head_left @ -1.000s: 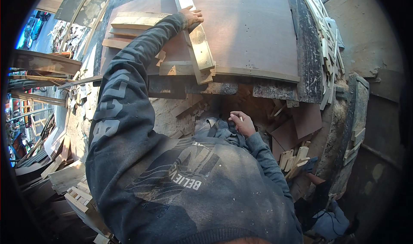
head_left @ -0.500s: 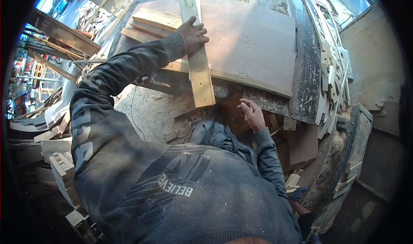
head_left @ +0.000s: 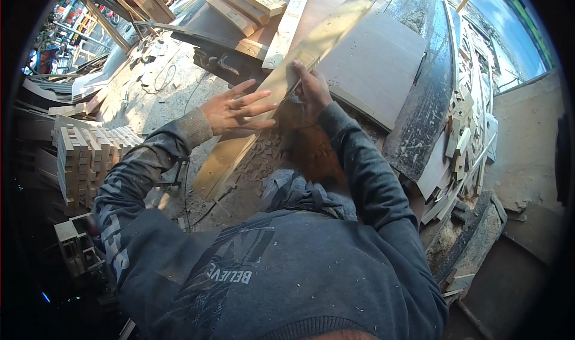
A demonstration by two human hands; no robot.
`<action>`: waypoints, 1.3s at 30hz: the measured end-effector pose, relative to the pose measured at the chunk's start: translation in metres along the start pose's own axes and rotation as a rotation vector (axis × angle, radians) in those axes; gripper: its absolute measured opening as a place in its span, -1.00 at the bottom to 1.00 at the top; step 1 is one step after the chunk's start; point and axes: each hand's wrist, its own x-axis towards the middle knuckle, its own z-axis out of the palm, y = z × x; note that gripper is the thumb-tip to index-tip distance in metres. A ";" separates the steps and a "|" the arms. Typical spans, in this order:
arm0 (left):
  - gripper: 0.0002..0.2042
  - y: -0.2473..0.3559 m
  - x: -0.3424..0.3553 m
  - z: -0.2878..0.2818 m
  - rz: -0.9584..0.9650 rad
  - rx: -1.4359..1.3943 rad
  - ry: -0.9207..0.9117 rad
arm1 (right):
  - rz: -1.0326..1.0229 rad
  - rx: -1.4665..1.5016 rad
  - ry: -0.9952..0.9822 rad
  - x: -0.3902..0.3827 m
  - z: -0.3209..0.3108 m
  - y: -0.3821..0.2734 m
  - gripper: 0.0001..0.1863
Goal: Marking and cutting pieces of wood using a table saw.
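Observation:
A long wooden plank slants from the far right down toward the near left, its near end out past the table edge. My right hand grips its right edge, thumb on top. Over the plank's nearer half, my left hand has its fingers spread; whether they touch the wood I cannot tell. Beneath the far part of the plank lies a plywood sheet on the worktable. A second, pale wooden board rests to the left of the plank.
Several short wooden pieces are stacked at the far left of the table. To the left stands a pile of slatted wooden pieces. Wood offcuts lie along the right, and a cable runs over the dusty ground.
My left hand has come off the board and nearer, fingers now spread. My right hand has risen and taken hold of the slanting plank. The view has shifted.

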 end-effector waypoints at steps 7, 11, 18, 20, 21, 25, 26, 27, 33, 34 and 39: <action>-0.40 0.048 -0.045 0.069 -1.140 -1.061 -0.078 | 0.156 0.287 0.369 -0.171 -0.009 0.069 -0.57; -0.24 0.038 0.008 0.137 -1.085 -0.506 -0.125 | 0.338 0.438 0.472 -0.188 -0.053 0.116 -0.59; -0.40 -0.094 0.031 0.221 -1.037 -0.147 -0.013 | 0.288 0.484 0.540 -0.191 -0.083 0.119 -0.56; -0.46 -0.126 0.047 0.206 -0.987 -0.025 -0.115 | 0.269 0.467 0.572 -0.186 -0.088 0.121 -0.51; -0.43 -0.142 0.049 0.204 -0.994 0.003 -0.117 | 0.259 0.440 0.583 -0.180 -0.087 0.121 -0.46; -0.39 -0.167 0.109 0.204 -1.074 -0.151 0.314 | 0.281 0.463 0.595 -0.144 -0.089 0.130 -0.48; -0.38 -0.151 0.126 0.199 -0.935 -0.344 0.446 | 0.254 0.550 0.555 -0.134 -0.088 0.132 -0.49; -0.37 -0.124 0.143 0.186 -0.777 -0.666 0.303 | 0.223 0.638 0.518 -0.126 -0.087 0.132 -0.51; 0.01 -0.015 0.150 0.208 -0.145 -0.499 -0.092 | 0.176 0.888 0.310 -0.063 -0.105 0.151 -0.50; 0.02 -0.021 0.141 0.224 -0.187 -0.496 -0.054 | 0.304 0.850 0.436 -0.058 -0.090 0.126 -0.49; -0.01 -0.043 0.114 0.273 -0.212 -0.306 -0.098 | 0.451 0.258 0.565 -0.079 -0.110 0.117 -0.47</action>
